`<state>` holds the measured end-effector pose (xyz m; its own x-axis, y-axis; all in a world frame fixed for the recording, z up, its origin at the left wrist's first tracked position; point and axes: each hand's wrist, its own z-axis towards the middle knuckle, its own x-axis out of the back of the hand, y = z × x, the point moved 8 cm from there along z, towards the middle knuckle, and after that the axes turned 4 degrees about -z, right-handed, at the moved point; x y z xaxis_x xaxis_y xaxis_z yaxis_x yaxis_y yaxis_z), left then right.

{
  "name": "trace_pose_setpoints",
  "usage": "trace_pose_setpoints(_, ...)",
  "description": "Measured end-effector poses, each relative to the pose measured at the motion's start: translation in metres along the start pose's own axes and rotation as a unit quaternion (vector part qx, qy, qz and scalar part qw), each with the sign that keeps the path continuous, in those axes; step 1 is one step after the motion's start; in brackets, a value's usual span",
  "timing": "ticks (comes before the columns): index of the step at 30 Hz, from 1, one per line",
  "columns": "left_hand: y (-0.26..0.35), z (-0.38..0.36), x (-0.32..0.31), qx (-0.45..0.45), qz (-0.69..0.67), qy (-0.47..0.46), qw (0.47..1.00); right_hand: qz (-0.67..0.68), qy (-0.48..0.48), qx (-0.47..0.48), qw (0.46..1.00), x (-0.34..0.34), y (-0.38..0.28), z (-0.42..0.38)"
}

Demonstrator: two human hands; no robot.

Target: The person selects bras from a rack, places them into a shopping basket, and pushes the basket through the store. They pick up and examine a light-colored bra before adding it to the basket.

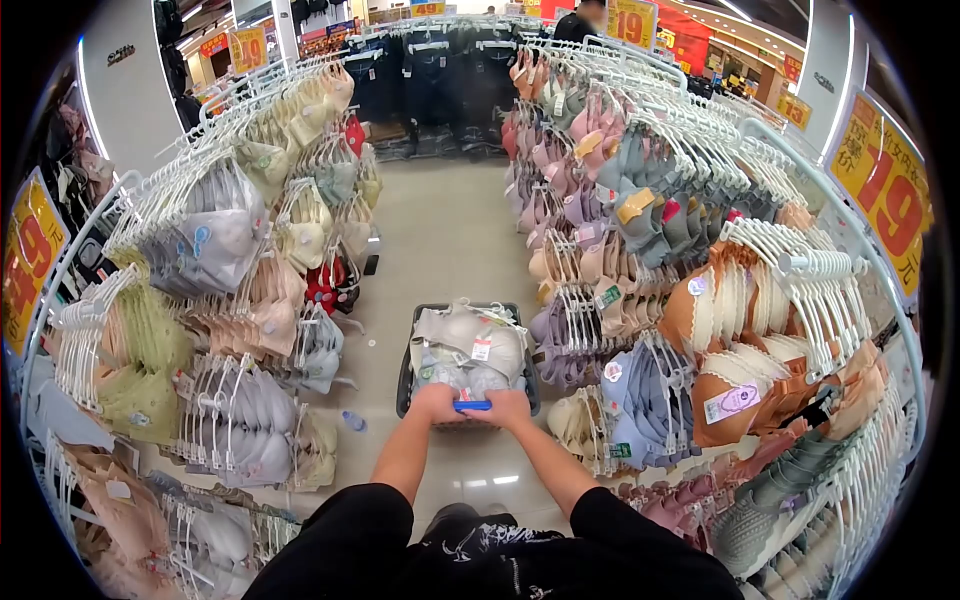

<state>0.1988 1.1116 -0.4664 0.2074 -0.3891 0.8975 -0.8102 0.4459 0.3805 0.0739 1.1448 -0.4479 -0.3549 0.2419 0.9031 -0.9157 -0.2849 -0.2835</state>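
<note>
My left hand (435, 402) and my right hand (507, 408) are both closed around the blue handle (472, 406) of a dark shopping basket (404, 372), one at each end of the handle. The basket is in front of me over the aisle floor. White and pale grey bras (470, 340) fill it to the rim, and a white price tag (481, 349) lies on top of the pile. Part of the basket's near side is hidden behind my hands.
Racks of hanging bras line both sides, with pale ones (225, 235) at left and brown ones (735, 390) at right. The tiled aisle (430, 220) runs ahead to hanging jeans (430, 85). A person (575, 27) stands beyond the right rack. A small clear object (353, 420) lies on the floor.
</note>
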Motion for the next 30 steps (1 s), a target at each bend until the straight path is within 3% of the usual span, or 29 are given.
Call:
trace_pose_setpoints(3, -0.009, 0.007, -0.008, -0.035, -0.013, 0.028, 0.999, -0.003, 0.003, 0.001, 1.000, 0.001, -0.001, 0.001)
trace_pose_setpoints(12, -0.010, 0.007, -0.008, -0.027, -0.017, -0.025, 0.999, 0.002, -0.028, -0.018, 0.999, 0.000, -0.005, 0.002)
trace_pose_setpoints(18, -0.010, 0.008, -0.009, -0.038, -0.025, -0.013, 0.999, -0.014, -0.040, -0.014, 0.999, -0.002, -0.005, 0.002)
trace_pose_setpoints(27, -0.007, 0.010, -0.011, -0.048, -0.057, -0.040, 0.996, -0.021, 0.020, -0.007, 1.000, 0.009, -0.007, -0.001)
trace_pose_setpoints(30, -0.009, 0.010, -0.014, -0.064, -0.062, -0.037, 0.995, -0.029, -0.050, -0.033, 0.998, 0.000, -0.006, -0.001)
